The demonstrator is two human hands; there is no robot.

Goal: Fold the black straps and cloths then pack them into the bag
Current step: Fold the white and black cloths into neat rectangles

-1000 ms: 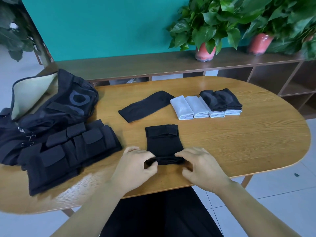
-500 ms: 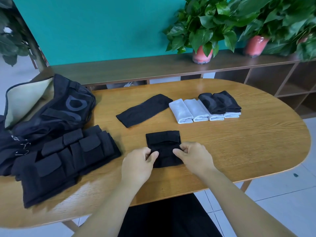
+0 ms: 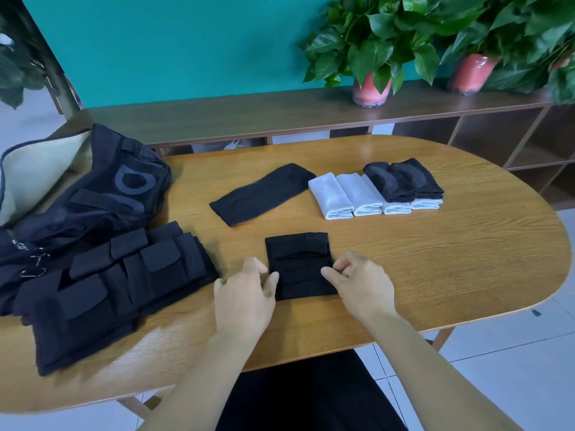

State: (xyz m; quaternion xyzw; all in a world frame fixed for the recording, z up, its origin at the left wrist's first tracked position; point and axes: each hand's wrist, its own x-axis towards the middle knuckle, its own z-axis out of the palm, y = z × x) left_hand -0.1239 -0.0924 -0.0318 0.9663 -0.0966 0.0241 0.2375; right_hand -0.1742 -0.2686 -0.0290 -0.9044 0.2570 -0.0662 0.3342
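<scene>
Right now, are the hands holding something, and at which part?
Nothing is gripped: left hand and right hand only flank the folded black cloth, fingertips at its side edges.

Can't see the near-left corner of the folded black cloth square point(image 3: 298, 262), tucked under the left hand point(image 3: 245, 293). Left of that cloth, big black fabric bag point(image 3: 93, 194) chopped off by the frame edge. Tiny white lettering on it unreadable.

Folded black cloth point(image 3: 298, 264) flat on table, open black bag point(image 3: 93, 194) far left
</scene>
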